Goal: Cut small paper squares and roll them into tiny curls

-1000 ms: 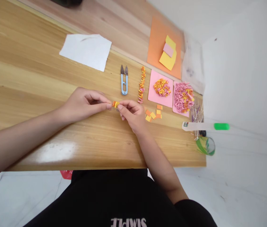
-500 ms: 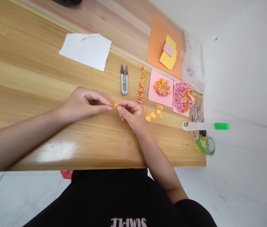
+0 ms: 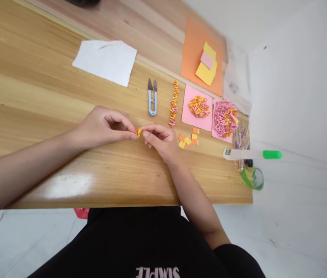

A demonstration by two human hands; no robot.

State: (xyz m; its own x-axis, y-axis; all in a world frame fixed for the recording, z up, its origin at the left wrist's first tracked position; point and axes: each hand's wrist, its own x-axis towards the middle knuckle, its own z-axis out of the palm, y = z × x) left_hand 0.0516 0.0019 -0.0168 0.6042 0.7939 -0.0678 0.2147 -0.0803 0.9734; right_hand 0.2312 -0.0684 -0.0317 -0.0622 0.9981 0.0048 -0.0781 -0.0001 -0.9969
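right hand (image 3: pixel 162 141) fingertips have crept a little toward the left hand (image 3: pixel 102 125) since half a second ago, and the piece (image 3: pixel 138 132) they share sits slightly lower and more covered; the rest lies as it did. thumb and forefinger of each hand are clamped on that small orange-and-yellow piece, left on one end, right on the other, above the table (image 3: pixel 108 173).

it should handle as folded paper: very light, springy, fairly soft, not slippery, easily crushed or creased. best taken by its two ends, with a light pinch from the finger pads.

counting down in size: one table, one orange sheet (image 3: pixel 191 50), one white sheet (image 3: pixel 105 61), two pink sheets, near (image 3: pixel 188 114) and far (image 3: pixel 216 133), each bearing one heap, the larger (image 3: pixel 224 119) mostly pink and the smaller (image 3: pixel 198 107) mostly orange and yellow. then one green-capped tube (image 3: pixel 244 154), one yellow paper (image 3: pixel 205 75) on the orange sheet, one tape roll (image 3: pixel 247 177), one chain (image 3: pixel 174 102) of folded bits, one pair of snips (image 3: pixel 150 100) with blades apart, one pink slip (image 3: pixel 206 60) on the yellow paper, and about six small cards (image 3: pixel 187 141), overlapping, so the count is unsure. smallest is the one piece in the fingers.
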